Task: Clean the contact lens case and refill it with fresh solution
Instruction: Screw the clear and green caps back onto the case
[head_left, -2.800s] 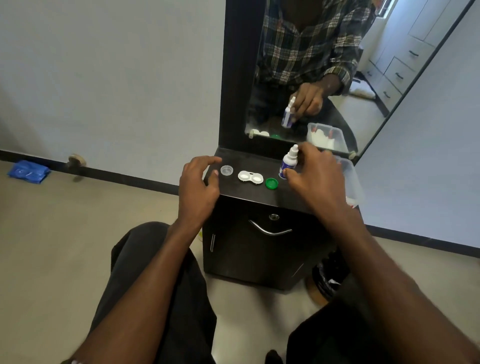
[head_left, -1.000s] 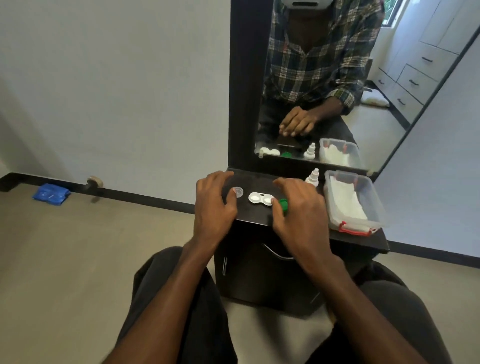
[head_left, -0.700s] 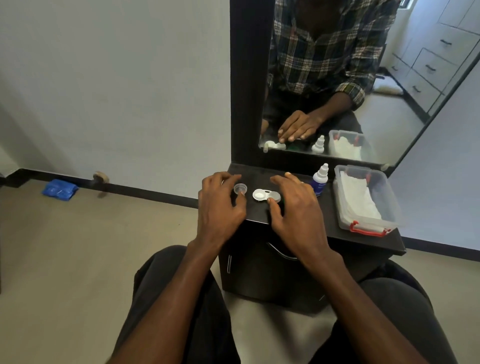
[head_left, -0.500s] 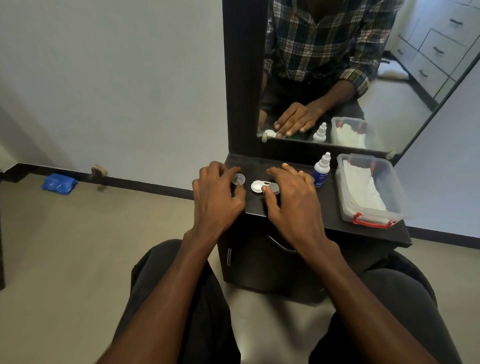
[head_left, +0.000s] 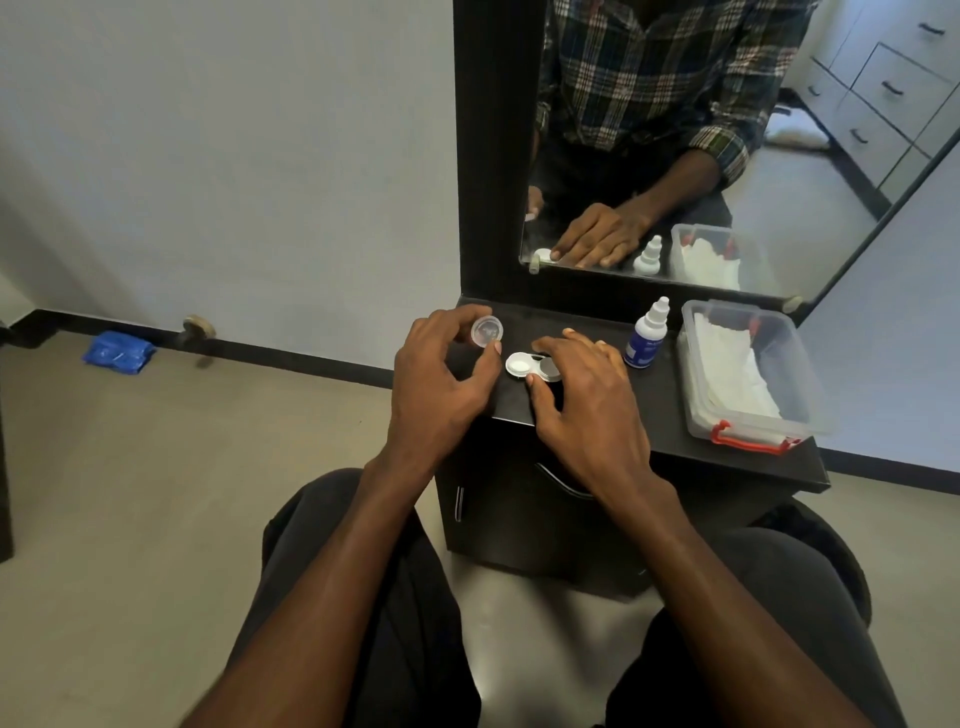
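- Currently the left hand (head_left: 436, 374) pinches the clear cap (head_left: 487, 330) between thumb and fingers, just left of the lens case (head_left: 532, 366) on the counter (head_left: 597, 415).
- Right hand (head_left: 582, 395) rests over the case's right well; fingers curled, apparently seating the green cap (hidden, cannot tell).
- Advice: hold the case flat and turn each cap gently so the solution stays in.
- Versus earlier: solution bottle (head_left: 645, 336) now stands free; the green cap has gone from open view.

Caps coming back to the lens case

The left hand (head_left: 436, 374) now pinches the clear cap (head_left: 487, 330) — before, it rested beside it; the green cap has gone under the right hand (head_left: 582, 400).
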